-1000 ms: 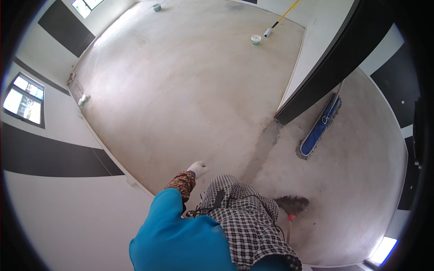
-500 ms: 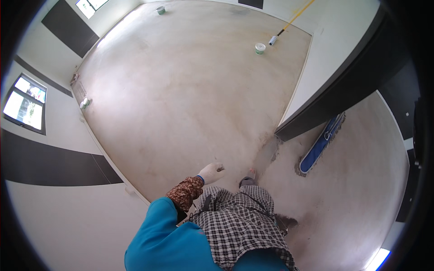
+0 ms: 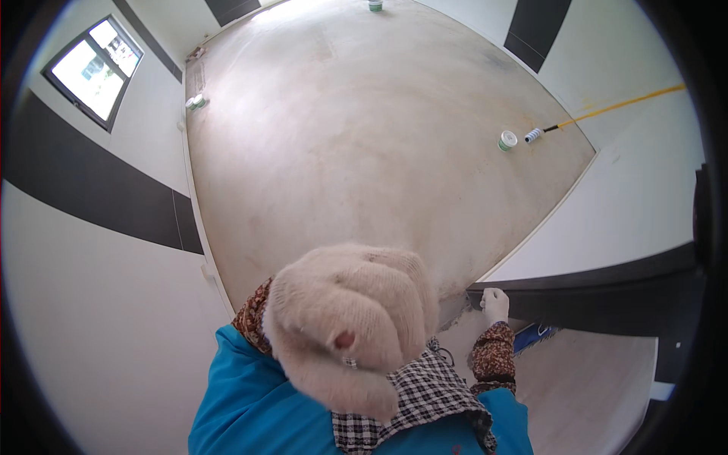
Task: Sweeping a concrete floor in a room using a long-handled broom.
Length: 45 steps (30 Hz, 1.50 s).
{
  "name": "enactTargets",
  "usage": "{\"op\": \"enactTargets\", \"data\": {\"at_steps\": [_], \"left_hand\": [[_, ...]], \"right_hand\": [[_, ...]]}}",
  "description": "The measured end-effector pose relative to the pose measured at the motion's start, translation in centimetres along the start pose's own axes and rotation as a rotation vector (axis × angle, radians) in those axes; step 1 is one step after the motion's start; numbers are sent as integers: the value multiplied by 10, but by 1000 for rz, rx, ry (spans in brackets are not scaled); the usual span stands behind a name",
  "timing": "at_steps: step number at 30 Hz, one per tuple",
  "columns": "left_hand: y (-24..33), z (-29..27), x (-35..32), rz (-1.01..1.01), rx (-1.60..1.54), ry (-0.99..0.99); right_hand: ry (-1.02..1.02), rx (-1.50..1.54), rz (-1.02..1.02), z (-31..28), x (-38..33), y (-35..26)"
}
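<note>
Raised close to the view, my left hand (image 3: 356,311) wears a cream knitted glove with a small hole that shows skin. Its fingers are curled in with the thumb beneath, and nothing shows in them. My right hand (image 3: 496,305), in a whitish glove, is held lower at the right, fingers curled, in front of the end of a dark wall edge (image 3: 591,303); contact cannot be told. Behind the right forearm lies part of a blue flat dust mop (image 3: 533,337). A black-and-white checked apron (image 3: 432,390) covers my front.
A white-and-green tub (image 3: 507,141) stands near a paint roller (image 3: 534,136) whose yellow pole (image 3: 622,105) leans toward the right wall. Another tub (image 3: 375,5) is at the far side. Small tubs (image 3: 196,101) stand by the left wall, below a window (image 3: 95,72).
My left hand has risen from low by the apron to close before the view. My right hand has come into view. The view has swung, so the room sits differently.
</note>
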<state>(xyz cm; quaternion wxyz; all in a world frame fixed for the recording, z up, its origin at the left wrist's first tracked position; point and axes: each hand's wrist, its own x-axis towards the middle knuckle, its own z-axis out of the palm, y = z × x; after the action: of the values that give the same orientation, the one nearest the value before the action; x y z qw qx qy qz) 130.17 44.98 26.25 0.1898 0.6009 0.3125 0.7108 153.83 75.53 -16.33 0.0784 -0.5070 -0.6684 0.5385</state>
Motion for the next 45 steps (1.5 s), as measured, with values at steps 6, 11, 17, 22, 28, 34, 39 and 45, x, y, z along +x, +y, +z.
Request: {"op": "enactTargets", "data": {"at_steps": [6, 11, 17, 22, 28, 34, 39, 45], "left_hand": [[-5, -50, 28, 251, 182, 189], [-26, -139, 67, 307, 299, 293], [-86, -207, 103, 541, 580, 709], [-87, -314, 143, -49, 436, 231], [-241, -440, 110, -721, 1019, 70], [-320, -625, -228, -1869, 1070, 713], [-254, -655, -384, -2355, 378, 950], [-371, -843, -313, -1438, 880, -1228]], "right_hand": [[-195, -301, -232, 74, 62, -97], [-354, -732, -227, 86, 119, 19], [-552, -730, 80, 95, 179, 27], [-486, -656, 72, 139, 251, -65], [-389, -450, -27, 213, 346, -180], [-206, -41, 163, 253, 382, -351], [39, 211, 131, 247, 366, -385], [426, 177, 529, 287, 249, -289]]}}
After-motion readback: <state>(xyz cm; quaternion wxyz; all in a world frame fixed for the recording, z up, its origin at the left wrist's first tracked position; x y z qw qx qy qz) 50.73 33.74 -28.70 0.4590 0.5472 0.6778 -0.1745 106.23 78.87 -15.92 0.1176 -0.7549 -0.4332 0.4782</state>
